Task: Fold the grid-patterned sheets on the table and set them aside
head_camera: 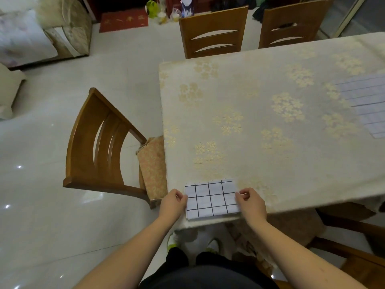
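Wooden chair (98,147) with a patterned seat cushion (153,167) sits just left of the table (260,113), tucked against its left edge. Left hand (173,202) pinches the left edge of the folded grid-patterned sheet (211,198), fingers curled onto it. Folded sheet lies flat at the table's near-left corner, close to the front edge, on the floral tablecloth (239,90). Right hand (251,202) pinches the sheet's right edge, fingers curled likewise. Unfolded grid-patterned sheet (366,105) lies at the table's far right, cut off by the frame. Two wooden chairs (214,32) stand behind the table's far edge.
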{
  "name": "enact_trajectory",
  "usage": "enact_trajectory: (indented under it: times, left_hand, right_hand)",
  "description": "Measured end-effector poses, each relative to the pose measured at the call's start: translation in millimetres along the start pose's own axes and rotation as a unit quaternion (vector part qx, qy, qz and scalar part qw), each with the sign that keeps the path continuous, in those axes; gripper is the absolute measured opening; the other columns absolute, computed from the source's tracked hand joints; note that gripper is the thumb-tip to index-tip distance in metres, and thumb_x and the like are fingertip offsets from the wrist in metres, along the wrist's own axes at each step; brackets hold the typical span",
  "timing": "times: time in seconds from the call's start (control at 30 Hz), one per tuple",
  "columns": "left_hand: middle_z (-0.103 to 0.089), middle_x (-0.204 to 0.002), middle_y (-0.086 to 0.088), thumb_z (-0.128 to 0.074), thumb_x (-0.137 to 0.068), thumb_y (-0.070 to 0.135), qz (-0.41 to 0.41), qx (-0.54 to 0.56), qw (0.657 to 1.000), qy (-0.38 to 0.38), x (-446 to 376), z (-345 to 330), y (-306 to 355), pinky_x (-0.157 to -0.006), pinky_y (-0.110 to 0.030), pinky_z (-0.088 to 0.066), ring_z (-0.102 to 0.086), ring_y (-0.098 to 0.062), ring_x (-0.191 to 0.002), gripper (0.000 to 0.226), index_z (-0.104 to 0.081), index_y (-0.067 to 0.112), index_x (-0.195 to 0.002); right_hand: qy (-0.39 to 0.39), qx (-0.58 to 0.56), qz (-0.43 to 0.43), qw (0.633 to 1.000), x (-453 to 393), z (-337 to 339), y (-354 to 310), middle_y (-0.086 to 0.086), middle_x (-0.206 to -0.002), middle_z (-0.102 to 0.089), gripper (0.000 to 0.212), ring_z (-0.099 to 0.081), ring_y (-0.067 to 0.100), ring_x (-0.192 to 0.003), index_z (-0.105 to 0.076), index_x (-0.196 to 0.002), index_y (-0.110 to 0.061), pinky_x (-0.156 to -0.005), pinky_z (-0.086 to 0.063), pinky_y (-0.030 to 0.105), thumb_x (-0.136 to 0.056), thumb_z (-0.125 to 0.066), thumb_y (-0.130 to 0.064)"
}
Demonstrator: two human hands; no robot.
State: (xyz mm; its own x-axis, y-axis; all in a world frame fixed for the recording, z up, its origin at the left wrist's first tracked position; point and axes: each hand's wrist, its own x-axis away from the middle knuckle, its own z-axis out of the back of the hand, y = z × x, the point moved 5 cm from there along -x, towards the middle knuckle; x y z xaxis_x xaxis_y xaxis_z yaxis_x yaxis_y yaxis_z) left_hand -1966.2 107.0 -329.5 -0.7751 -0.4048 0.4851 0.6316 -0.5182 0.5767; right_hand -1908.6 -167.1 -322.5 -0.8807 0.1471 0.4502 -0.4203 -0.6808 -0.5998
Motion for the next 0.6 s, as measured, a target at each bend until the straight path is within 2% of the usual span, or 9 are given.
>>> enact_trajectory:
  times: [0.17,0.33,0.5,0.6]
  left_hand:
    - [-0.062,-0.082,0.004,-0.053,-0.095,0.037,-0.039,-0.064,0.997,0.001,8.7,17.6,9.0,-0.072,-0.034,-0.053,-0.058,-0.012,-0.075,0.018,-0.058,0.020,-0.097]
    - [-0.063,-0.105,0.004,-0.051,-0.093,0.042,-0.089,-0.125,0.988,0.020,23.4,42.7,11.1,-0.079,-0.033,-0.053,-0.059,-0.012,-0.091,0.031,-0.059,0.022,-0.115]
    - [-0.062,-0.113,0.005,-0.044,-0.091,0.055,-0.119,-0.184,0.974,0.054,40.3,74.2,-2.8,-0.082,-0.040,-0.055,-0.060,-0.015,-0.097,0.038,-0.056,0.028,-0.115]
    - [-0.059,-0.122,0.005,-0.037,-0.090,0.062,-0.106,-0.231,0.965,0.057,48.8,89.8,-23.3,-0.091,-0.037,-0.051,-0.056,-0.015,-0.107,0.050,-0.052,0.029,-0.125]
  right_hand:
    - [0.021,0.025,0.026,0.999,6.7,-3.9,-15.3,-0.005,-0.088,-0.059,0.021,-0.056,0.016,-0.079,-0.060,-0.106,-0.020,-0.068,-0.045,0.030,-0.100,-0.045,-0.033]
    - [-0.035,0.047,0.104,0.993,14.2,-23.8,-57.8,-0.007,-0.086,-0.064,0.023,-0.059,0.013,-0.077,-0.061,-0.103,-0.022,-0.072,-0.051,0.033,-0.100,-0.043,-0.034]
    - [-0.110,0.102,0.180,0.972,28.4,-54.4,-103.8,-0.003,-0.106,-0.067,0.032,-0.061,0.017,-0.092,-0.064,-0.110,-0.020,-0.083,-0.051,0.035,-0.098,-0.043,-0.041]
    - [-0.137,0.184,0.232,0.945,43.7,-74.4,-130.3,-0.001,-0.116,-0.065,0.038,-0.060,0.019,-0.100,-0.063,-0.117,-0.022,-0.086,-0.050,0.035,-0.097,-0.042,-0.046]
